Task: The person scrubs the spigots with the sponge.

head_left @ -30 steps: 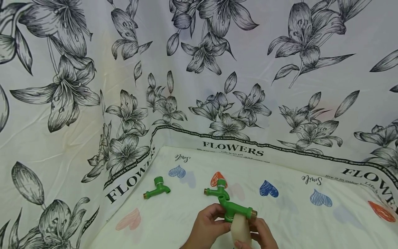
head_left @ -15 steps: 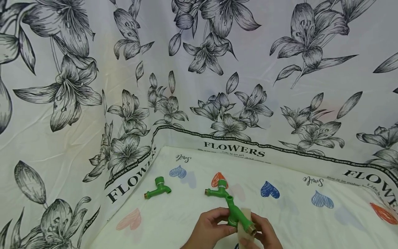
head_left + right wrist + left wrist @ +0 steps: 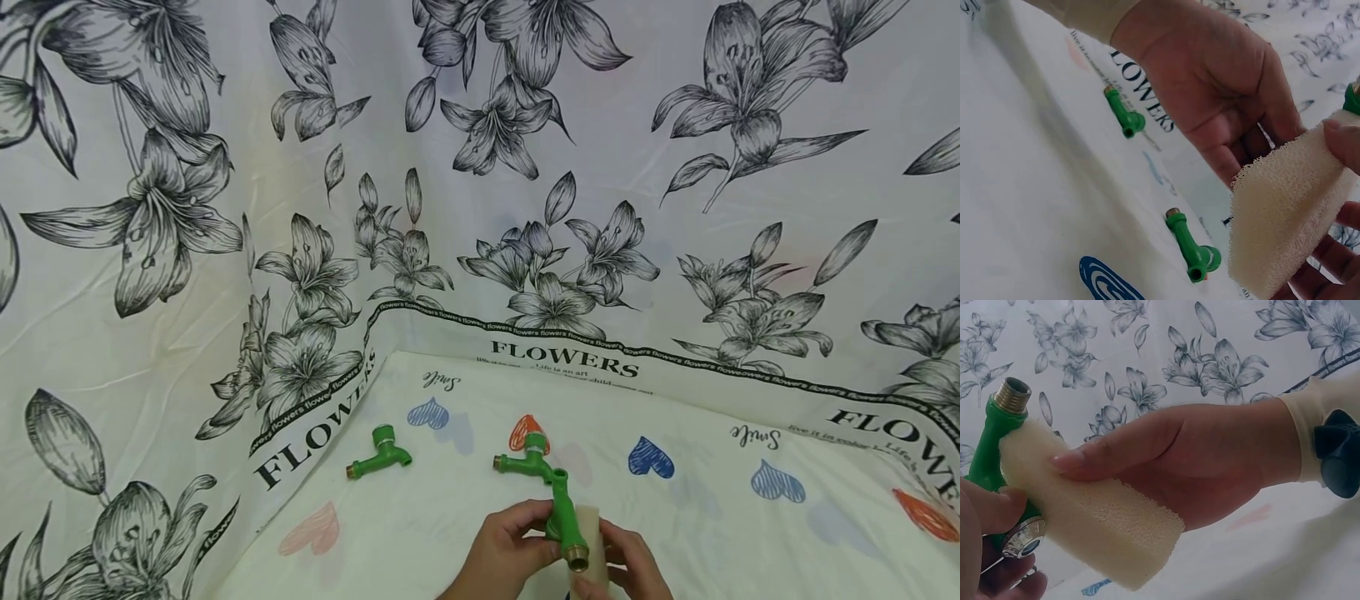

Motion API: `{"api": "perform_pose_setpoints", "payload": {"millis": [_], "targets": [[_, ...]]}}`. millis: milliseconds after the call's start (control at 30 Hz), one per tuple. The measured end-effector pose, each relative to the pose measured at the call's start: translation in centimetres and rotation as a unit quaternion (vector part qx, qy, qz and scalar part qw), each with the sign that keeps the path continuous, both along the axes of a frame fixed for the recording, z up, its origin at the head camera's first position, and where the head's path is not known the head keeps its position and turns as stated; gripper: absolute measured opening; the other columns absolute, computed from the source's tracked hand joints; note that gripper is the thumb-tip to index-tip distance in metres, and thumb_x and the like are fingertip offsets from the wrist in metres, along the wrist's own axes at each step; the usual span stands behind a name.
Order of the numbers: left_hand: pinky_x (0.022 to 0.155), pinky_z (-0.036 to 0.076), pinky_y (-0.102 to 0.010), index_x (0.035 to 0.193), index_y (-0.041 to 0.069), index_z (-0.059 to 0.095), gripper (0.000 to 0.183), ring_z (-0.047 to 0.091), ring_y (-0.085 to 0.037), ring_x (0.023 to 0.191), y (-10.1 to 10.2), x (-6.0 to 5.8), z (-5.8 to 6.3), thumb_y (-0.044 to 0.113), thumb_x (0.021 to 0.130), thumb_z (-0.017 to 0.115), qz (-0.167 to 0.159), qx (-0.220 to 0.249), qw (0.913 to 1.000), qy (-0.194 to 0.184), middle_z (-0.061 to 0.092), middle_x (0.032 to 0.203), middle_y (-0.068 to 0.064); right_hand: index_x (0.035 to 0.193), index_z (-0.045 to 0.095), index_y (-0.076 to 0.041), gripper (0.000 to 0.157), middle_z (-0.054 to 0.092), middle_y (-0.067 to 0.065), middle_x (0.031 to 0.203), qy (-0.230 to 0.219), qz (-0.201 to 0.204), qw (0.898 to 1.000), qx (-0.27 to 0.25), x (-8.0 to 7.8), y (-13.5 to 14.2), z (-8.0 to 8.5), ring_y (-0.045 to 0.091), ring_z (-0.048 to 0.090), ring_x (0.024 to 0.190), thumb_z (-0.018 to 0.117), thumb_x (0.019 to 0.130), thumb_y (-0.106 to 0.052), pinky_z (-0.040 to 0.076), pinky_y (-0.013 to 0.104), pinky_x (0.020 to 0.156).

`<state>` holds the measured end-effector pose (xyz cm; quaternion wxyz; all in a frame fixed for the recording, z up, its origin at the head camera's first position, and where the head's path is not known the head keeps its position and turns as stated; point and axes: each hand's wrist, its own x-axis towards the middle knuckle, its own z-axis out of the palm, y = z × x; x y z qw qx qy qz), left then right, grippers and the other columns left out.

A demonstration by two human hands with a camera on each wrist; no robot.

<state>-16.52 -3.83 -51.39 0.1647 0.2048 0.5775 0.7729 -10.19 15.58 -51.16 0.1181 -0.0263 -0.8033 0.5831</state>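
Note:
My left hand holds a green plastic tap with a threaded brass inlet. Its thumb and fingers close around the tap near the round handle cap, which has a silver ring in the left wrist view. The inlet points down toward me in the head view, the spout away. In my right hand is a thick cream sponge block, gripped with the thumb along one face. The sponge lies against the tap's body, just beside the brass thread. Part of the right fingers is hidden behind the sponge.
Two similar green taps lie on the white cloth beyond my hands: one farther left, the other just behind the held tap in the head view. A flower-printed curtain rises at the back and left.
The held tap has turned, its brass end swinging from pointing right to pointing down toward me. The sponge has stayed against it in the right hand. The two lying taps have not moved.

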Motion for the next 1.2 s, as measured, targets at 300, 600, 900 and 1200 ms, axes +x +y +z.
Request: {"api": "perform_pose_setpoints", "payload": {"millis": [300, 600, 900, 1200], "targets": [[0.095, 0.058, -0.028, 0.140, 0.003, 0.071, 0.037, 0.068, -0.024, 0.117, 0.1, 0.1, 0.3, 0.005, 0.103, 0.072, 0.038, -0.032, 0.9988, 0.000, 0.074, 0.125, -0.010, 0.134, 0.068, -0.008, 0.066, 0.066, 0.002, 0.116, 0.034, 0.014, 0.999, 0.019, 0.2, -0.1, -0.2, 0.018, 0.069, 0.096, 0.100, 0.076, -0.006, 0.063, 0.034, 0.077], [0.092, 0.060, -0.027, 0.141, -0.003, 0.069, 0.039, 0.067, -0.023, 0.113, 0.2, 0.0, 0.2, 0.001, 0.102, 0.070, 0.045, -0.019, 0.9982, -0.033, 0.073, 0.123, -0.013, 0.134, 0.067, -0.008, 0.074, 0.066, 0.001, 0.116, 0.074, 0.025, 0.997, 0.021, 0.2, -0.1, -1.0, 0.014, 0.068, 0.095, 0.102, 0.069, 0.000, 0.063, 0.033, 0.074], [0.086, 0.060, -0.026, 0.137, -0.004, 0.065, 0.036, 0.071, -0.023, 0.109, 0.2, 0.3, 0.3, -0.002, 0.101, 0.072, 0.029, 0.008, 0.9981, -0.054, 0.074, 0.121, -0.017, 0.138, 0.066, -0.006, 0.065, 0.064, 0.005, 0.118, 0.027, 0.012, 0.999, 0.027, -0.1, 0.1, -0.5, 0.019, 0.067, 0.098, 0.098, 0.082, -0.012, 0.063, 0.034, 0.078], [0.093, 0.059, -0.027, 0.138, -0.005, 0.067, 0.036, 0.068, -0.022, 0.119, 0.2, 0.5, 0.2, -0.001, 0.102, 0.074, -0.036, 0.040, 0.9978, -0.038, 0.070, 0.130, -0.014, 0.150, 0.058, -0.004, 0.066, 0.060, 0.012, 0.130, -0.075, 0.015, 0.997, -0.031, -1.5, 1.6, -0.5, 0.029, 0.063, 0.113, 0.088, 0.094, -0.020, 0.060, 0.036, 0.092]]}}
